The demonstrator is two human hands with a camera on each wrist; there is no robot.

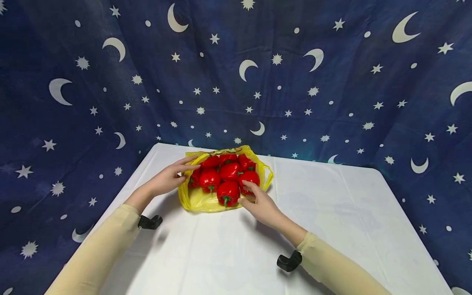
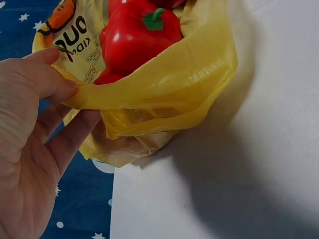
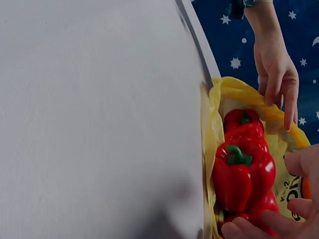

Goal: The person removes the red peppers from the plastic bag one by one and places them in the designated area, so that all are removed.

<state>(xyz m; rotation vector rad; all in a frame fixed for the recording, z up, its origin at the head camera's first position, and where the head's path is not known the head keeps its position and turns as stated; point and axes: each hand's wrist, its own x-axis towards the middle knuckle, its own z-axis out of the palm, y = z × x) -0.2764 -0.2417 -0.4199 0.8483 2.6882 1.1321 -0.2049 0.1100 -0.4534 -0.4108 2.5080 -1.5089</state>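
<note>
Several glossy red bell peppers [image 1: 209, 180] with green stems lie heaped in a yellow plastic bag [image 1: 204, 203], its mouth spread toward me. At the bag's left side, my left hand [image 1: 167, 176] pinches the rim between thumb and fingers; the left wrist view shows the hand [image 2: 30, 119] on the folded yellow edge. My right hand [image 1: 262, 205] reaches in over the bag's right front, fingers spread apart beside the rightmost pepper [image 1: 250, 177]. In the right wrist view, a pepper with a curled stem [image 3: 233, 184] sits close to that hand's fingers [image 3: 286, 224].
A white cloth covers the table [image 1: 332, 213]. Behind it and at both sides hangs a dark blue curtain [image 1: 221, 61] with moons and stars. The bag's looped handle [image 1: 270, 176] sticks out to the right. Dark printing [image 2: 75, 37] shows on the bag.
</note>
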